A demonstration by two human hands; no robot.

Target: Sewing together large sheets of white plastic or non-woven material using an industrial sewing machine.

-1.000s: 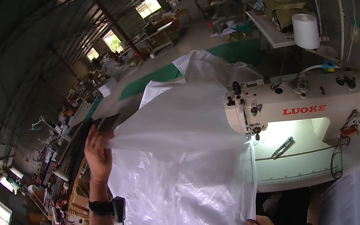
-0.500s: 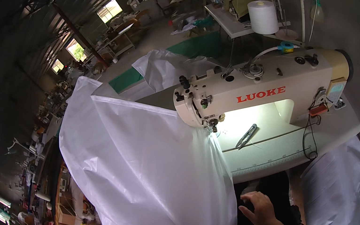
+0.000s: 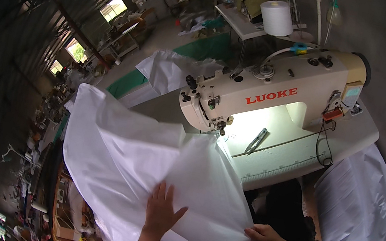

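Observation:
A large sheet of shiny white fabric (image 3: 110, 157) spreads from the needle area of a sewing machine (image 3: 269, 92) down to the lower edge. My left hand (image 3: 162, 208) rests on it, palm down, fingers stretched and thumb apart; a dark band is on that wrist. At the sheet's right edge, my right hand (image 3: 266, 236) pinches the fabric between thumb and fingers. The sheet's far edge runs in under the machine's head, where a lamp lights the bed. A small grey hand tool, perhaps a thread snipper (image 3: 256, 140), lies on the machine bed.
White cloth (image 3: 359, 209) hangs at the right below the machine table. More white fabric (image 3: 163, 72) lies behind the machine head. A white thread cone (image 3: 276, 18) stands at the back. A loose black cable (image 3: 322, 147) hangs from the machine's right side. Cluttered worktables fill the left.
My left hand has come up from the lower edge onto the sheet. My right hand has moved down to the sheet's edge and taken hold. The sheet's upper part has shifted and folded.

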